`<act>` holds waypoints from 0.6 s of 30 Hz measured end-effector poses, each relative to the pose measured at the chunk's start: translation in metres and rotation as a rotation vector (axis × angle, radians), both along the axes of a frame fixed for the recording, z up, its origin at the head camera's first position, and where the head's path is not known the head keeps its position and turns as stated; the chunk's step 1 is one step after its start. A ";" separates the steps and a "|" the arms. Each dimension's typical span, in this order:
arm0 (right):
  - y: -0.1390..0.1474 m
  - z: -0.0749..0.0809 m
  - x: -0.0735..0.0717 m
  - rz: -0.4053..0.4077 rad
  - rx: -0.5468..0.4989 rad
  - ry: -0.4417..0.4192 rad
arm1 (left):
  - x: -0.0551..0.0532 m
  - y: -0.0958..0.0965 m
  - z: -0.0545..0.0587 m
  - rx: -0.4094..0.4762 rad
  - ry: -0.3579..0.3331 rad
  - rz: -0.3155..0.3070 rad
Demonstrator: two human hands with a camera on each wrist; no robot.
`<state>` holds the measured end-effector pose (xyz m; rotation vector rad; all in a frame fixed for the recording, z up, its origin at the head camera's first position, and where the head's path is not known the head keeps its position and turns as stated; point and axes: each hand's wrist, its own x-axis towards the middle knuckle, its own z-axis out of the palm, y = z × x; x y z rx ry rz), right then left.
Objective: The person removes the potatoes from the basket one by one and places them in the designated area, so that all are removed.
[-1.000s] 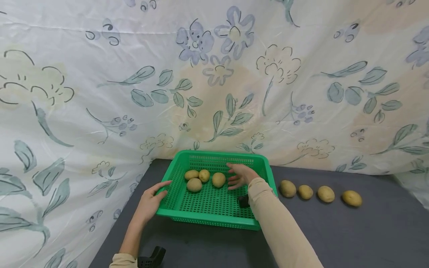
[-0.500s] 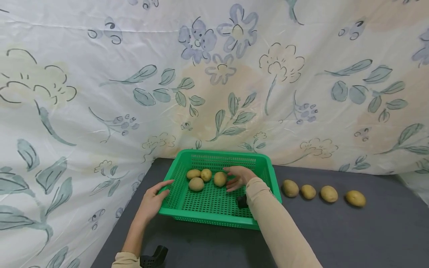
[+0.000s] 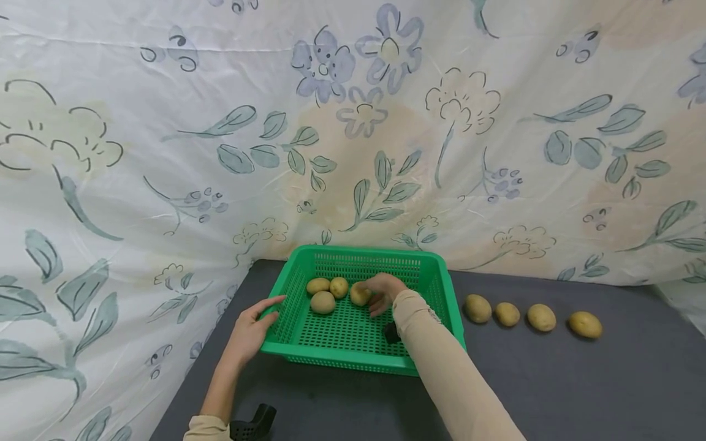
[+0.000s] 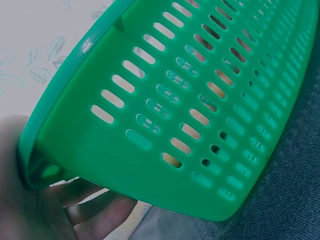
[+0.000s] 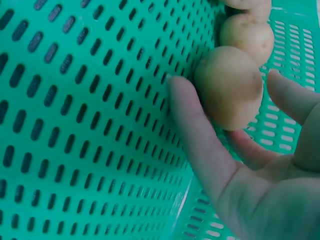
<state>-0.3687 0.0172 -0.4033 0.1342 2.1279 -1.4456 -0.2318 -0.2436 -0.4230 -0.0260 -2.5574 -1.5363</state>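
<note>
Gripping the potato [image 5: 227,85] well needs, I think, thumb and fingers on opposite sides at its widest part, because a round shape can easily roll. It lies on the floor of the basket [image 3: 342,358], to the right of three others [image 3: 322,302]. The right hand [image 3: 384,288] is around it with thumb and fingers apart; whether they press on it, I cannot tell. The left hand [image 3: 247,332] is clamped on the rim [image 4: 86,46]; a firm hold there would help, so that the basket does not slide on the table [image 3: 551,380].
</note>
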 end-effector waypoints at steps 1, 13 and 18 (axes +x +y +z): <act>-0.001 0.000 0.000 0.003 0.023 0.015 | 0.000 0.000 0.000 0.000 -0.001 0.001; -0.017 -0.003 -0.001 0.019 0.239 0.146 | 0.001 -0.001 0.000 0.009 -0.002 -0.009; -0.020 -0.004 -0.003 0.022 0.282 0.168 | 0.000 -0.001 -0.001 0.002 -0.011 -0.003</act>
